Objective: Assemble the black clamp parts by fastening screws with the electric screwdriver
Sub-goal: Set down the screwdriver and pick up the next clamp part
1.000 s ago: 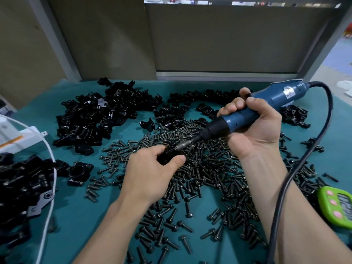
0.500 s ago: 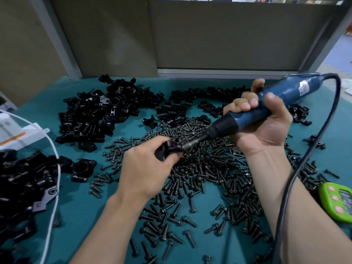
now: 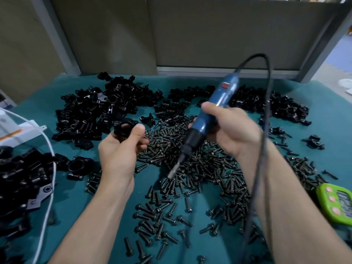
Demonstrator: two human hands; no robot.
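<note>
My left hand (image 3: 121,149) holds a black ring-shaped clamp (image 3: 123,128) raised above the teal table, its round opening facing me. My right hand (image 3: 228,128) grips the blue electric screwdriver (image 3: 213,115) nearly upright, with the bit (image 3: 174,170) pointing down-left over the heap of black screws (image 3: 190,161). The bit is well apart from the clamp. The screwdriver's black cable (image 3: 262,130) arcs over my right wrist and runs down my forearm.
Piles of loose black clamp parts lie at the back left (image 3: 95,111) and back right (image 3: 266,103). More clamps fill the left edge (image 3: 21,178), crossed by a white cable (image 3: 49,187). A green timer (image 3: 337,204) sits at the right. Grey panels wall the back.
The screwdriver bit has come off the clamp and the tool has swung upright. My left hand has lifted the clamp up and to the left, away from the bit.
</note>
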